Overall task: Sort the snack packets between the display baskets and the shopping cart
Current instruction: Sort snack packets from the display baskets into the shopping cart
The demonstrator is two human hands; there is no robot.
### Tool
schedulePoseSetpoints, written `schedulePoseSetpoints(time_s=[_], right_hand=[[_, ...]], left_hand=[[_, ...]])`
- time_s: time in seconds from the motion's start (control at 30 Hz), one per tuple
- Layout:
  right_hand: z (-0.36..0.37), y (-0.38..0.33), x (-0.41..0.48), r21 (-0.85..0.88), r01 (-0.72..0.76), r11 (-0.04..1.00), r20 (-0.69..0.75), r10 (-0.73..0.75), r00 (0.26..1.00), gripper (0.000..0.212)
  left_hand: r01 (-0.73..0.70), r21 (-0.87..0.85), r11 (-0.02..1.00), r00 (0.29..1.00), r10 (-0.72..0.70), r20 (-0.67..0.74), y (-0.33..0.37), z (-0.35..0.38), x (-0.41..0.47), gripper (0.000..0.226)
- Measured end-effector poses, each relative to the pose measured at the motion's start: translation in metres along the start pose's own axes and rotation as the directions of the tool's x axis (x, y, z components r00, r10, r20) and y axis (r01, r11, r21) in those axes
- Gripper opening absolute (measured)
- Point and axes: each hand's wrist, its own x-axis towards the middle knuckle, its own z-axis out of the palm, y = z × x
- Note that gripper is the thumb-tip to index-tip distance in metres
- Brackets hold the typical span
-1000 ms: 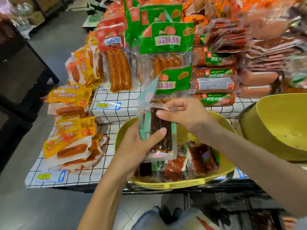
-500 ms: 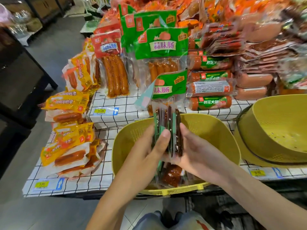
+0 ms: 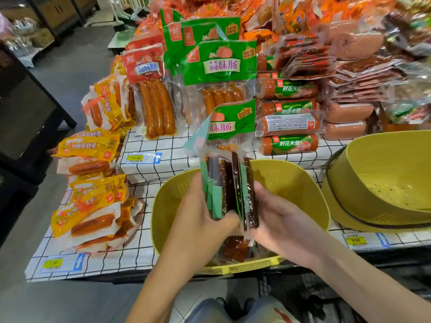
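Teal-and-clear plastic packets of dark dried meat (image 3: pixel 229 190) stand upright as one bundle between my two hands, above the pale yellow perforated plastic basket (image 3: pixel 291 180). My left hand (image 3: pixel 200 220) grips the bundle from the left, its thumb curled across the near edge. My right hand (image 3: pixel 277 220) clasps it from the right, fingers tucked behind. More red-brown packets (image 3: pixel 235 249) lie in the bottom of that basket, just beneath the bundle. A second yellow perforated basket (image 3: pixel 384 178) sits apart to the right. Both rest on a white cloth with black grid lines (image 3: pixel 140 252). Behind stand green-labelled sausage packs (image 3: pixel 221 64); yellow-wrapped sausage packets (image 3: pixel 91 145) are heaped at the left.
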Motion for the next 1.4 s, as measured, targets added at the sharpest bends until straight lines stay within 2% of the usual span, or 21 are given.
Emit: schedulePoseSetpoints(time_s=[0.13,0.23,0.3,0.37,0.43,0.53,0.6,0.7,0.73,0.83,0.9,1.03,1.1,1.17,1.27,1.4], right_hand=[[0.001,-0.007,-0.01,0.053,0.067,0.996,-0.071,-0.063,0.995,0.048],[0.0,-0.01,-0.025,0.049,0.159,0.986,-0.144,-0.151,0.978,0.044],[0.003,-0.01,-0.037,-0.01,0.202,0.979,-0.184,-0.201,0.962,0.042],[0.008,-0.008,-0.05,-0.095,0.238,0.967,-0.241,-0.254,0.937,0.041],[0.012,-0.008,-0.069,-0.153,0.281,0.947,-0.331,-0.317,0.889,0.039],[0.01,-0.002,-0.109,-0.226,0.359,0.906,-0.518,-0.424,0.743,0.04],[0.008,0.007,-0.143,-0.265,0.408,0.874,-0.64,-0.476,0.603,0.042],[0.009,0.029,-0.197,-0.313,0.485,0.816,-0.762,-0.521,0.385,0.033],[0.01,0.036,-0.216,-0.333,0.504,0.797,-0.794,-0.525,0.307,0.03],[0.01,0.059,-0.276,-0.387,0.543,0.745,-0.873,-0.485,0.043,0.027],[0.01,0.076,-0.318,-0.421,0.569,0.706,-0.885,-0.458,-0.088,0.03],[-0.004,0.107,-0.391,-0.475,0.607,0.637,-0.879,-0.321,-0.351,0.049],[-0.017,0.119,-0.422,-0.486,0.617,0.619,-0.868,-0.257,-0.426,0.049],[-0.035,0.131,-0.451,-0.481,0.629,0.61,-0.864,-0.211,-0.457,0.041],[-0.064,0.14,-0.485,-0.467,0.646,0.604,-0.862,-0.149,-0.484,0.042],[-0.109,0.14,-0.519,-0.428,0.653,0.625,-0.868,-0.084,-0.489,0.053]], left_hand=[[-0.006,-0.059,0.998,0.995,0.001,-0.099,-0.005,0.007,0.0,0.048],[0.001,-0.174,0.985,0.99,-0.025,-0.137,-0.006,0.01,-0.003,0.046],[0.021,-0.229,0.973,0.992,-0.05,-0.118,-0.005,0.013,-0.002,0.044],[0.053,-0.234,0.971,0.993,-0.076,-0.091,-0.004,0.019,-0.002,0.053],[0.08,-0.272,0.959,0.993,-0.101,-0.067,-0.004,0.03,-0.001,0.055],[0.109,-0.4,0.91,0.994,-0.091,0.062,-0.007,0.058,-0.002,0.035],[0.13,-0.393,0.91,0.983,-0.067,0.171,-0.008,0.082,-0.007,0.033],[0.201,-0.331,0.922,0.938,-0.084,0.336,-0.002,0.127,-0.019,0.067],[0.221,-0.326,0.919,0.92,-0.085,0.384,-0.002,0.144,-0.024,0.07],[0.225,-0.366,0.903,0.858,-0.005,0.514,-0.003,0.193,-0.04,0.044],[0.226,-0.356,0.907,0.794,0.039,0.606,-0.005,0.223,-0.05,0.029],[0.242,-0.306,0.921,0.752,0.022,0.659,-0.011,0.292,-0.063,0.029],[0.241,-0.261,0.935,0.735,-0.001,0.678,-0.018,0.328,-0.066,0.03],[0.246,-0.224,0.943,0.72,-0.024,0.693,-0.026,0.365,-0.069,0.027],[0.254,-0.165,0.953,0.694,-0.061,0.717,-0.034,0.421,-0.071,0.027],[0.158,-0.082,0.984,0.668,-0.045,0.743,-0.044,0.495,-0.071,0.03]])
